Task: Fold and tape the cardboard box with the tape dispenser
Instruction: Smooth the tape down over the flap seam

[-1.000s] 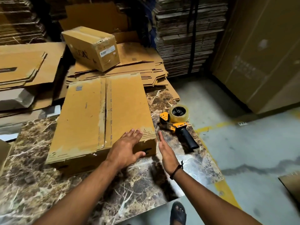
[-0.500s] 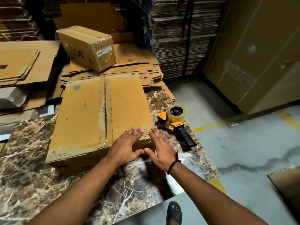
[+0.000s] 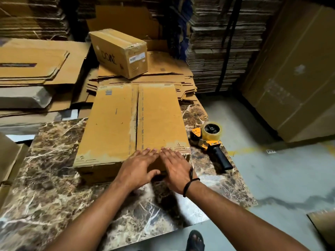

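Two hands work at one cardboard box (image 3: pixel 126 124), which lies flat on a marble table (image 3: pixel 54 178) with its two top flaps folded shut and meeting in a seam that runs from 12 to 6 o'clock. Both hands sit at the box's 6 o'clock end, on the flap right of the seam. The left hand (image 3: pixel 139 165) lies palm down with its fingers straight and close together, fingertips on the flap and thumb spread over the near edge. The right hand (image 3: pixel 175 169), with a dark band (image 3: pixel 188 183) at the wrist, lies flat just beside it, at its 3 o'clock. Neither hand grips anything: each is spread wide and presses on the cardboard, and both forearms reach in from 6 o'clock. One tape dispenser (image 3: pixel 210 142) rests on the table at the box's 3 o'clock, near its near right corner but apart from it, untouched, with its black handle pointing toward 5 o'clock. One sealed box (image 3: pixel 119 51) stands at 12 o'clock on flattened cardboard sheets (image 3: pixel 36 60). One sandalled foot (image 3: pixel 195 241) shows at 6 o'clock.
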Motion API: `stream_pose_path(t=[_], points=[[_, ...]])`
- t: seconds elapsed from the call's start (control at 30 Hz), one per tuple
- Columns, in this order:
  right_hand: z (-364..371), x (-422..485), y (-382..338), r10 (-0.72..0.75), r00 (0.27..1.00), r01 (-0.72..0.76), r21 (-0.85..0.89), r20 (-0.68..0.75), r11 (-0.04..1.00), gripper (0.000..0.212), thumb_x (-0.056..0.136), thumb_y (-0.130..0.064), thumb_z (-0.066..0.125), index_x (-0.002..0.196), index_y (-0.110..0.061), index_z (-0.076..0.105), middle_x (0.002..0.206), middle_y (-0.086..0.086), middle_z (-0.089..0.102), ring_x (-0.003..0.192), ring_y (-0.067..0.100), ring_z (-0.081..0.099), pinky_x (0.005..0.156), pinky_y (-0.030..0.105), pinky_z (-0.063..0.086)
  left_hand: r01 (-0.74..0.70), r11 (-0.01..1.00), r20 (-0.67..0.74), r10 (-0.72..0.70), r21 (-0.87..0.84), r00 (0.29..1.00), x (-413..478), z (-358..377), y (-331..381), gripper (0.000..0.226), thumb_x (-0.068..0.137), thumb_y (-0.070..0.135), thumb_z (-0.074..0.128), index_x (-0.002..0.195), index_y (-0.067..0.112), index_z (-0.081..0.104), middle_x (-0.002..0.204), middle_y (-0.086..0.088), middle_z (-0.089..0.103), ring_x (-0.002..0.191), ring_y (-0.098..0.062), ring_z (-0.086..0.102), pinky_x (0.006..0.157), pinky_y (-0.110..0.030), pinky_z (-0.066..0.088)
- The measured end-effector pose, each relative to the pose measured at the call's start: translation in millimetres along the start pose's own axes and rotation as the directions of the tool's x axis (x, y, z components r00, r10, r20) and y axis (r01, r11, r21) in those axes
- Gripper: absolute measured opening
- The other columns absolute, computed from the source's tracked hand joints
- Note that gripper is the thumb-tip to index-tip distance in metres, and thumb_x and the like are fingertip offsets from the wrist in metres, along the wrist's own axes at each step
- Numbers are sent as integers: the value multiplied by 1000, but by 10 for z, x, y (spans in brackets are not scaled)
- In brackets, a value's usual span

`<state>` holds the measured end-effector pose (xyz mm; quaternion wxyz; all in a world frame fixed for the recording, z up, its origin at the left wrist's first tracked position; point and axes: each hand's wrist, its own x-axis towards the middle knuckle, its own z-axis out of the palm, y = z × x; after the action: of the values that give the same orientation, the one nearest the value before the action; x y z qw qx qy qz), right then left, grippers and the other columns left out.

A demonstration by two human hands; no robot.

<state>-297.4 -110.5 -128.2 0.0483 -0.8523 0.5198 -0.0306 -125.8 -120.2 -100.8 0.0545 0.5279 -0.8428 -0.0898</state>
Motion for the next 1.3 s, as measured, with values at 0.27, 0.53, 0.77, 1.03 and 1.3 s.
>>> stream_pose_path(t=[0.27, 0.53, 0.77, 1.03, 1.3], points=[[-119, 128, -218, 53, 998, -51, -60, 31, 997, 78, 91, -38, 50, 150, -8, 8, 159, 12, 6, 147, 24, 5, 115, 35, -4, 262, 964, -44, -260, 44, 965, -604, -100, -890, 75, 84, 61, 47, 145, 28, 19, 153, 11, 15, 141, -9, 12, 115, -35, 3], [-118, 563, -736, -166, 981, 169, -20, 101, 985, 81, 90, -33, 56, 150, -10, 6, 160, 10, 3, 147, 22, 6, 118, 36, 3, 258, 966, -60, -256, 26, 965, -726, -130, -1080, 69, 88, 59, 44, 146, 34, 17, 152, 15, 17, 141, -6, 11, 115, -37, 5], [-160, 618, -833, -127, 988, 129, -18, 90, 991, 70, 95, -41, 44, 149, -11, 13, 159, 11, 11, 146, 23, 12, 118, 36, 7, 486, 852, -45, -503, -195, 863, -1037, -212, -1427, 60, 88, 47, 55, 141, 44, 25, 152, 5, 24, 135, -25, 33, 105, -49, 33], [-177, 1083, -1255, -276, 954, 282, -38, 121, 959, 74, 93, -47, 46, 149, -11, 15, 159, 11, 13, 146, 25, 13, 118, 38, 9, 319, 898, -143, -374, -303, 916, -1106, -15, -1509, 57, 88, 30, 61, 136, 37, 31, 148, 18, 25, 139, -20, 25, 104, -58, 33], [-39, 1047, -1180, -328, 924, 354, -116, 196, 928, 89, 91, -51, 48, 150, -12, -5, 159, 10, -7, 147, 24, -2, 118, 37, -1, 271, 647, -199, -557, -712, 807, -1225, 224, -1348, 80, 83, 12, 67, 144, 37, 21, 147, 33, 8, 124, -3, 40, 89, -19, 47]])
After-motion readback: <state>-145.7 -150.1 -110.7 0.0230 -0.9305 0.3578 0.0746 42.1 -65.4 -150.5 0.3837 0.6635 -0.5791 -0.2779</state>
